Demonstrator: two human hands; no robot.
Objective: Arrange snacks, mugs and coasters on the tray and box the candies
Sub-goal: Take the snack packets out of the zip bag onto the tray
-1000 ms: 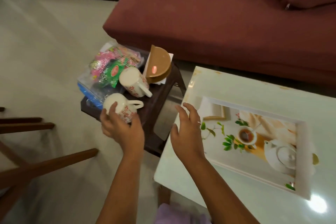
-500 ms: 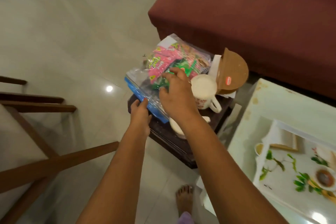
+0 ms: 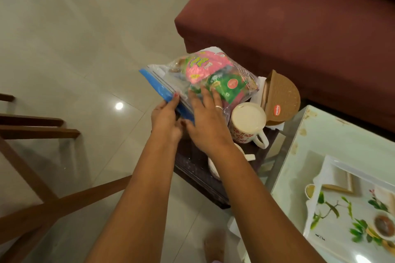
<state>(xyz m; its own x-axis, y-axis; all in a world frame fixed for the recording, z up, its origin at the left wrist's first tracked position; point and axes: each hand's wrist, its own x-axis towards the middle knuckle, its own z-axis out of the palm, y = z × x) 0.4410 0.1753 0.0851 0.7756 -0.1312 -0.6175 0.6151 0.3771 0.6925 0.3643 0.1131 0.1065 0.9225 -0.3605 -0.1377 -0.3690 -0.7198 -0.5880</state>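
Observation:
A clear zip bag of snacks (image 3: 213, 70) with a blue seal strip lies tilted over a small dark stool (image 3: 196, 168). My left hand (image 3: 165, 119) pinches the blue strip at its near corner. My right hand (image 3: 205, 121) presses flat on the bag's near side, fingers spread. An upside-down white mug with red flowers (image 3: 248, 124) stands right of the bag. A second mug (image 3: 213, 168) is mostly hidden under my right forearm. A brown cork coaster set (image 3: 280, 96) in a card sleeve leans behind the mugs. The printed tray (image 3: 350, 209) rests on the white table at the right.
A maroon sofa (image 3: 277, 17) fills the back right. The white glass-topped table (image 3: 333, 139) stands right of the stool. Wooden chair legs (image 3: 42, 205) reach in from the left over the tiled floor. A bare foot (image 3: 213, 245) shows at the bottom.
My left hand left the near mug and took the bag's blue strip. My right hand came from the table edge onto the bag. The bag's seal end has lifted, and my view swung left.

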